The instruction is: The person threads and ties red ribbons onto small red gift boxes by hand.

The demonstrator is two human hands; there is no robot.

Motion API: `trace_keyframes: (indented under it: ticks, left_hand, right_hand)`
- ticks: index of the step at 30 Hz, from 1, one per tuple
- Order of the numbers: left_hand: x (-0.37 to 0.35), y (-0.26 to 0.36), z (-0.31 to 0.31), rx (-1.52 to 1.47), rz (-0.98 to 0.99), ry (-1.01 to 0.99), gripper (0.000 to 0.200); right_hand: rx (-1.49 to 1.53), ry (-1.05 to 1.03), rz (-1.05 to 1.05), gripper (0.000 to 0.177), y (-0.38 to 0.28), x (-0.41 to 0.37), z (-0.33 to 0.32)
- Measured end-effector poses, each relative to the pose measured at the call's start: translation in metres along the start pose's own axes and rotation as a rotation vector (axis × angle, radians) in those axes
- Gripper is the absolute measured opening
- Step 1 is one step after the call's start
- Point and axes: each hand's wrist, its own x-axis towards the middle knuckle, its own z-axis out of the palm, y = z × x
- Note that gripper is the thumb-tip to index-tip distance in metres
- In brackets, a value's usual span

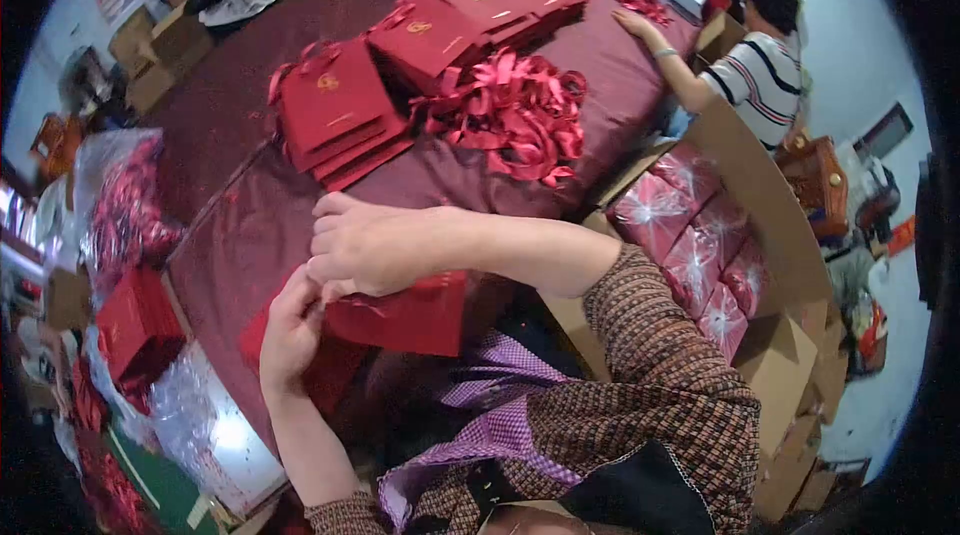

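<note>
A red paper gift bag (425, 320) lies in front of me at the near edge of the table. My left hand (290, 325) is closed at its left end, thumb and fingers pinched on the bag's edge. Over the top edge reaches my right hand (370, 247), fingers curled together against the left fingertips. Whatever sits between the right fingers is too small and covered to make out. Beyond the hands, finished-looking red bags with ribbon handles (335, 105) lie in an overlapping stack. Beside them is a heap of loose red ribbons (520, 120).
Dark red cloth covers the table (220, 225). At right stands an open cardboard box (790, 235) with plastic-wrapped red bundles (695, 235). More red bags (140, 325) and clear plastic (200, 405) lie at left. A co-worker in a striped shirt (755, 80) reaches onto the table.
</note>
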Motion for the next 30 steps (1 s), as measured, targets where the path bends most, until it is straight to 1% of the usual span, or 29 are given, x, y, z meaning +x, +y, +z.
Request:
trace_keyframes:
  ticks: [1,2,3,5,6,7,8,9,12,13,15,16,17,18,19,21,22,23,24,25,26,27,29,30]
  left_hand:
    - [0.000,-0.004,0.000,0.028,0.024,-0.028,0.018]
    - [0.001,-0.007,-0.002,-0.031,0.037,-0.086,0.019]
    - [0.000,-0.009,-0.003,-0.028,0.022,-0.066,0.019]
    - [-0.002,-0.012,-0.007,-0.123,0.025,-0.180,0.018]
    - [0.000,-0.015,-0.011,-0.117,0.040,-0.239,0.017]
    - [0.001,-0.014,-0.013,-0.138,0.070,-0.266,0.016]
    - [-0.001,-0.011,-0.015,-0.152,0.091,-0.282,0.015]
    - [0.000,-0.007,-0.012,-0.132,0.104,-0.264,0.010]
    - [-0.001,-0.011,-0.013,-0.092,0.090,-0.254,0.005]
    - [0.000,-0.013,-0.011,-0.045,0.118,-0.218,0.003]
    - [0.003,-0.004,-0.018,-0.016,0.091,-0.066,0.004]
    - [-0.001,-0.002,-0.025,-0.059,0.071,0.006,0.003]
    - [-0.004,0.001,-0.027,-0.105,0.076,0.123,0.004]
    - [-0.005,-0.001,-0.032,-0.157,0.079,0.170,0.005]
    - [-0.005,-0.005,-0.036,-0.211,0.082,0.217,0.005]
    - [-0.002,-0.011,-0.035,-0.199,0.095,0.254,0.004]
    - [0.000,-0.016,-0.035,-0.138,0.072,0.277,0.003]
    - [0.001,-0.020,-0.036,-0.077,0.042,0.300,0.003]
    - [0.001,-0.026,-0.038,-0.056,-0.040,0.362,0.004]
    - [0.002,-0.035,-0.040,-0.164,-0.079,0.393,0.006]
    - [0.002,-0.043,-0.043,-0.270,-0.113,0.429,0.008]
    - [0.004,-0.037,-0.040,-0.205,-0.116,0.470,0.012]
    - [0.009,-0.033,-0.036,-0.260,-0.131,0.572,0.015]
    - [0.011,-0.026,-0.035,-0.279,-0.113,0.614,0.018]
  right_hand:
    - [0.056,-0.041,0.017,0.020,-0.002,-0.001,-0.003]
    - [0.100,-0.038,-0.010,0.016,-0.001,-0.004,-0.002]
    - [0.117,-0.043,-0.028,0.016,-0.002,-0.004,-0.003]
    - [0.146,-0.092,-0.007,0.014,-0.005,-0.004,-0.006]
    - [0.175,-0.061,-0.050,0.012,-0.004,-0.005,-0.003]
    - [0.203,0.017,-0.081,0.012,-0.007,-0.008,-0.002]
    - [0.241,0.097,-0.121,0.012,-0.010,-0.007,0.003]
    - [0.196,0.037,-0.095,0.013,-0.013,-0.006,0.001]
    - [0.207,-0.019,-0.080,0.014,-0.012,-0.007,0.000]
    - [0.193,0.017,-0.108,0.014,-0.011,-0.008,-0.001]
    - [0.314,-0.068,-0.140,0.014,-0.014,-0.012,-0.002]
    - [0.368,-0.071,-0.160,0.013,-0.018,-0.014,-0.002]
    - [0.412,-0.072,-0.178,0.015,-0.023,-0.016,-0.004]
    - [0.455,-0.067,-0.196,0.016,-0.026,-0.018,-0.007]
    - [0.410,-0.017,-0.200,0.019,-0.027,-0.019,-0.010]
    - [0.376,0.023,-0.159,0.020,-0.021,-0.021,-0.020]
    - [0.350,0.015,-0.134,0.018,-0.016,-0.021,-0.027]
    - [0.321,0.070,-0.134,0.015,-0.006,-0.025,-0.025]
    - [0.310,-0.015,-0.080,0.011,-0.002,-0.022,-0.030]
    - [0.256,0.267,-0.141,0.021,0.011,-0.019,-0.017]
    - [0.298,0.202,0.011,0.021,0.016,-0.023,-0.018]
    - [0.310,0.222,0.073,0.023,0.024,-0.023,-0.012]
    - [0.307,0.182,0.217,0.020,0.032,-0.022,-0.011]
    - [0.312,0.182,0.207,0.020,0.033,-0.020,-0.011]
